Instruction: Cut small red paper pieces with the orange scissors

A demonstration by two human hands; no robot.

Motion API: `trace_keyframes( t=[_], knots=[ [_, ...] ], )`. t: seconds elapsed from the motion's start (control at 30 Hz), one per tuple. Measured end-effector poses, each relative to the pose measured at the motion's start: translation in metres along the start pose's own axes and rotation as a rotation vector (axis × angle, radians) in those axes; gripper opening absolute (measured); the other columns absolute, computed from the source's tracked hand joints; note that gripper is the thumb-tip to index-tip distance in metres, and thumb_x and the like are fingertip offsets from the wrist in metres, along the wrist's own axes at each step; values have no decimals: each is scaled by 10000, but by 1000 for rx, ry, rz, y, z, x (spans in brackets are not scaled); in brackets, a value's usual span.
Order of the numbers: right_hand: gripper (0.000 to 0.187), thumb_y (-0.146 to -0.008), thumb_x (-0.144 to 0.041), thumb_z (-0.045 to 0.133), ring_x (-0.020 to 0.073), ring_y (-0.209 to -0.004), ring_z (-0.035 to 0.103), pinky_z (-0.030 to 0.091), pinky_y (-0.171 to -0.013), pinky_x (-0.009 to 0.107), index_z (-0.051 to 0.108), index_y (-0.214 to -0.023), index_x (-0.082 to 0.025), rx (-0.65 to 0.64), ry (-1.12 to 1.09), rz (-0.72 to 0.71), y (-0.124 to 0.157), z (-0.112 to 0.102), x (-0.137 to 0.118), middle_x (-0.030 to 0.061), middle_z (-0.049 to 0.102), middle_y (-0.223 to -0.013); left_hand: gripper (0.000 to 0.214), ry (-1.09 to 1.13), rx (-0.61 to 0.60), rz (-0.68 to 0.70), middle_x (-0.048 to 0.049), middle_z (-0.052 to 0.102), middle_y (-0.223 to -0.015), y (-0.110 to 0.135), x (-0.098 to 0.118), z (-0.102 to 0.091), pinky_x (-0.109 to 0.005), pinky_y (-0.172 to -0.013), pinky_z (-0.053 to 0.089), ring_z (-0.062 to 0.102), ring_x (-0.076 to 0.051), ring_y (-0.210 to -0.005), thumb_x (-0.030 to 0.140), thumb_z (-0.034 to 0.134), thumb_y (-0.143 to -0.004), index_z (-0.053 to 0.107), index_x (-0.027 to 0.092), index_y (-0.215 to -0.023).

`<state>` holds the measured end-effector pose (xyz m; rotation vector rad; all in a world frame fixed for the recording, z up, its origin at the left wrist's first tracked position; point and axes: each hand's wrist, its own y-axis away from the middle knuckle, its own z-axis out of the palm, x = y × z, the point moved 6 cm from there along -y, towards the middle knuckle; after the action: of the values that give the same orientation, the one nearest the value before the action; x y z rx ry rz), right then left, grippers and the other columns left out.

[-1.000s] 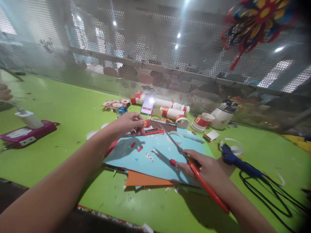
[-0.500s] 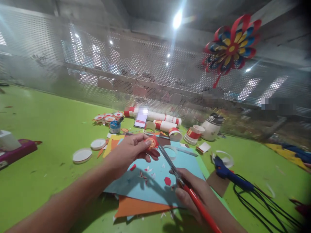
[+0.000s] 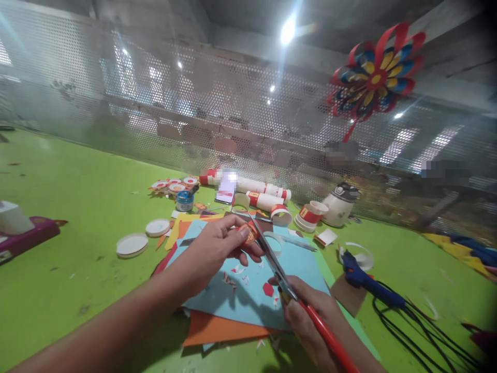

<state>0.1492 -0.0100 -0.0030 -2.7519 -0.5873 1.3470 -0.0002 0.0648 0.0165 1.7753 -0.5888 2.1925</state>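
My left hand [image 3: 217,248] pinches a small red paper piece [image 3: 248,233] with a yellow mark, holding it above the light blue paper sheet [image 3: 298,264]. My right hand [image 3: 310,311] grips red-handled scissors [image 3: 279,269], whose blades are parted and reach up to the red piece. An orange sheet [image 3: 217,329] lies under the blue one. Small red and white paper scraps [image 3: 267,289] lie on the blue sheet.
On the green table [image 3: 77,197]: a blue glue gun [image 3: 365,280] with black cable at right, paper cups [image 3: 310,213], white and red rolls [image 3: 264,199], a phone [image 3: 225,190], a white kettle [image 3: 339,204], white lids [image 3: 132,244], a magenta box [image 3: 27,235]. A paper pinwheel [image 3: 375,77] hangs on the perforated screen.
My left hand lifted the red piece from the table and brought it toward me. The scissors rose to meet it, blades now at the piece. The view tilted upward.
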Motion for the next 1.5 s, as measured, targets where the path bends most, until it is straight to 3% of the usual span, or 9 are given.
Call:
trace_keyframes(
  t=[1.13, 1.37, 1.5],
  knots=[
    [492, -875, -566, 341, 138, -570, 419, 320, -523, 244, 608, -967, -163, 34, 107, 102, 3, 1, 2, -5, 489, -645, 165, 80, -26, -60, -74, 698, -736, -1, -7, -2, -261, -590, 439, 634, -148, -640, 318, 536, -843, 527, 162, -789],
    [414, -876, -520, 388, 136, -568, 441, 342, -515, 230, 625, -899, -181, 56, 142, 76, 2, -4, -2, -11, 508, -637, 142, 11, 79, -131, -85, 689, -704, -2, -6, -13, -274, -571, 438, 623, -158, -627, 266, 610, -766, 533, 154, -727],
    [437, -876, -540, 386, 135, -543, 435, 339, -494, 234, 630, -921, -180, 132, 182, 119, 2, -13, -1, -19, 493, -603, 139, -68, 174, -101, -84, 693, -701, -8, -2, -31, -280, -579, 439, 622, -161, -635, 256, 622, -746, 543, 154, -695]
  ],
)
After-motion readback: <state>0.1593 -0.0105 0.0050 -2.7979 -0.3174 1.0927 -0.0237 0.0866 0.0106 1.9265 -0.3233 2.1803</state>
